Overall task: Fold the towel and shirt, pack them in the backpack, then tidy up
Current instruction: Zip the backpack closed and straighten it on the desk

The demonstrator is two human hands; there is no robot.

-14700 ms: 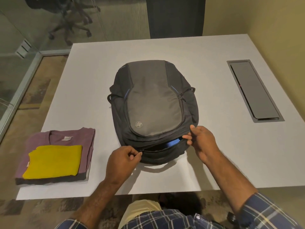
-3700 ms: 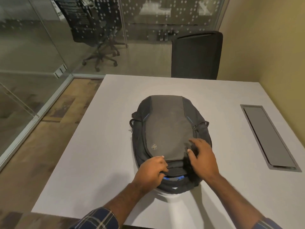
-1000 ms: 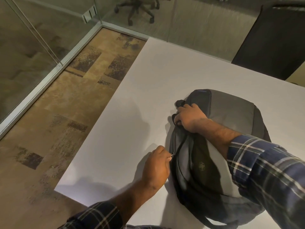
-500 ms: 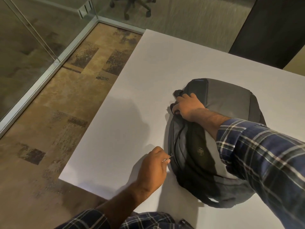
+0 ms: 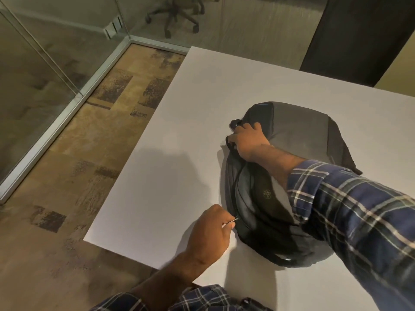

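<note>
Backpack (image 5: pixel 298 135): it lies flat on the white surface (image 5: pixel 179 153), near you.
Left grip (image 5: pixel 211 232): your fingers pinch the little zipper pull (image 5: pixel 233 220).
Right grip (image 5: pixel 248 142): your fingers curl around the bag's far side, holding it down.
Done: no towel or shirt shows, so they look packed.
Left: finish zipping, then tidy up.

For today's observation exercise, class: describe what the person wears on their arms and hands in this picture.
Both arms wear a navy plaid shirt with white and greenish check lines. The right sleeve is pushed up, leaving the forearm bare. The left sleeve also ends short of the wrist. The left hand and right hand are bare: no gloves; no rings or watch show.
</note>
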